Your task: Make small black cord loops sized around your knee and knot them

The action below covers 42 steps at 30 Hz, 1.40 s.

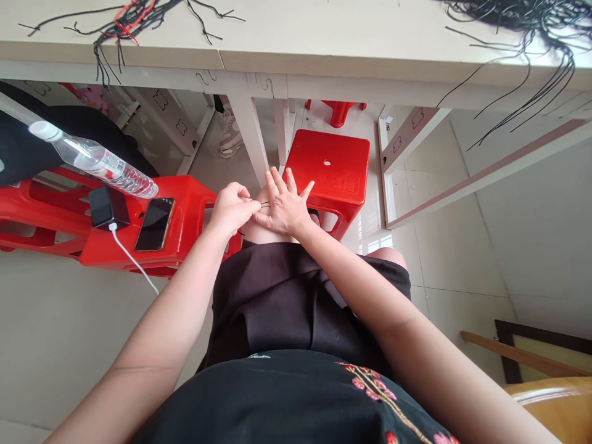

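Thin black cord (265,204) runs between my two hands above my bare knee. My left hand (234,208) pinches one part of it between thumb and fingertips, and a short dark end shows below that hand. My right hand (287,208) lies flat with its fingers spread, its palm down on the knee over the cord. How the cord runs under the palm is hidden. On the table edge above, a bundle of black cords with a red one (132,21) lies at the left, and a larger black bundle (527,21) hangs over at the right.
The pale table (324,37) crosses the top. A red stool (326,163) stands beyond my hands. Another red stool (189,203) at the left bears a clear bottle (104,163), a black charger (108,208) with a white cable and a phone (156,224). Someone's shoe (230,134) shows under the table.
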Available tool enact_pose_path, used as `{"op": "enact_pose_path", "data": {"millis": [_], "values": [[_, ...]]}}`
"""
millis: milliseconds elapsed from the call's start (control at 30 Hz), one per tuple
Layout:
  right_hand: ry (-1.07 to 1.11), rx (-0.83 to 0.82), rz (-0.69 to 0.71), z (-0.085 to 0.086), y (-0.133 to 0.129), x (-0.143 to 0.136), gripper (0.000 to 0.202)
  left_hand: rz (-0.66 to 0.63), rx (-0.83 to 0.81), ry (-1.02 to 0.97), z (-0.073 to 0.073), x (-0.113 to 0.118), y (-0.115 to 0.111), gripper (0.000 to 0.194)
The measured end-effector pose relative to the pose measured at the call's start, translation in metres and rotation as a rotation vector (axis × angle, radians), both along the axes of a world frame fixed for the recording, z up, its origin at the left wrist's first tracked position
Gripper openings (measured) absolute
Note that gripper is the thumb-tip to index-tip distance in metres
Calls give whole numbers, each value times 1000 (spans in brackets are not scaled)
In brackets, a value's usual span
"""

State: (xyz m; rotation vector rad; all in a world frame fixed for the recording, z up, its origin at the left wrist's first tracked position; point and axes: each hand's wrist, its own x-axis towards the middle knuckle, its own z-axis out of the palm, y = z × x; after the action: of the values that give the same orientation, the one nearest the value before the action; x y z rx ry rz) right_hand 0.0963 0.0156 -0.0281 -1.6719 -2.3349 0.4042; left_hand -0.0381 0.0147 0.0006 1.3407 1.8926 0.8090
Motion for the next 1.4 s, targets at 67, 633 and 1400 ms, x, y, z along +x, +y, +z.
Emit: {"op": "enact_pose_path", "data": {"millis": [67, 633, 1400], "values": [[-3, -1, -5, 0, -2, 0, 92, -17, -5, -19, -1, -2, -2, 27], [-4, -2, -9, 4, -6, -1, 94, -211, -103, -180, 14, -20, -12, 19], [0, -2, -1, 5, -11, -3, 92, -312, -1, -71, 11, -28, -15, 21]]}}
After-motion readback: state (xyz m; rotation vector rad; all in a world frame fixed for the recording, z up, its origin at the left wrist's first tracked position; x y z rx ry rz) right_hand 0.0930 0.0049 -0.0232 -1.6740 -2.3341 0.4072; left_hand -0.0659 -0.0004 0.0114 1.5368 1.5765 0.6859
